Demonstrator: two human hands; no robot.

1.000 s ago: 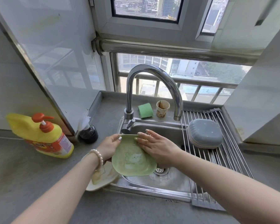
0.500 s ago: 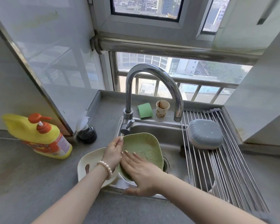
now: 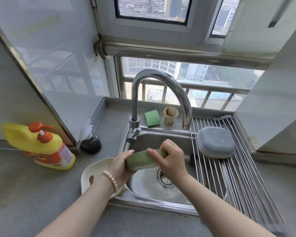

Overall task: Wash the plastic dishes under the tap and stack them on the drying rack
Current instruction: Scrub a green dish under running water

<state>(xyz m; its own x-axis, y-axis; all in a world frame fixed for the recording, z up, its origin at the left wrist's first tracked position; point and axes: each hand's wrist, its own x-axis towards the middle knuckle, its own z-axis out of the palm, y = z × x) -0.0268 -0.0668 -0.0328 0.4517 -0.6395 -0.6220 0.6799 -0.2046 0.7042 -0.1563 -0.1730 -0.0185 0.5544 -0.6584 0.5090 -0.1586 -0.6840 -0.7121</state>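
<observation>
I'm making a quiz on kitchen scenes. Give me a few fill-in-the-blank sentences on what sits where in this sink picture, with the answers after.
1. Both hands, left hand and right hand, hold the ____ dish over the sink.
2. The grey-blue dish lies upside down on the drying ____.
3. The cream dish rests on the counter to the ____ of the sink.
4. The yellow bottle has an ____ pump.

Answers: green; rack; left; orange
</observation>
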